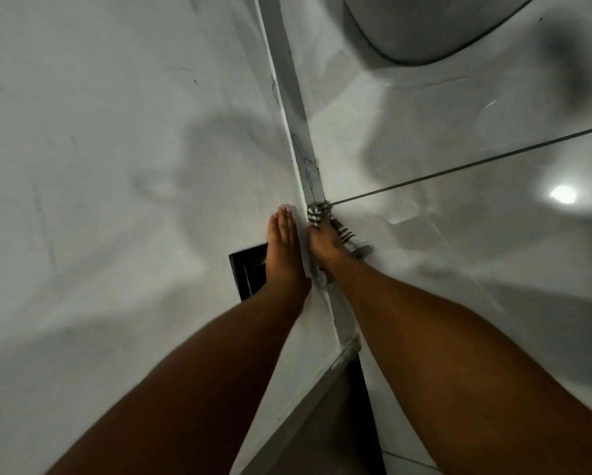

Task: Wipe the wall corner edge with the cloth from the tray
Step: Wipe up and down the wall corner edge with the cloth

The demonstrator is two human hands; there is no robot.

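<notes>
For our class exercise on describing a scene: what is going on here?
A person is wiping a white wall corner edge. The right hand presses a striped cloth against the edge, near where a dark tile line meets it. The left hand lies flat and open on the wall beside the edge. Blue pen scribbles show on the edge just above the cloth.

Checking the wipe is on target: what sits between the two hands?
In the head view, the wall corner edge runs between the flat left hand and the right hand holding the striped cloth.
</notes>
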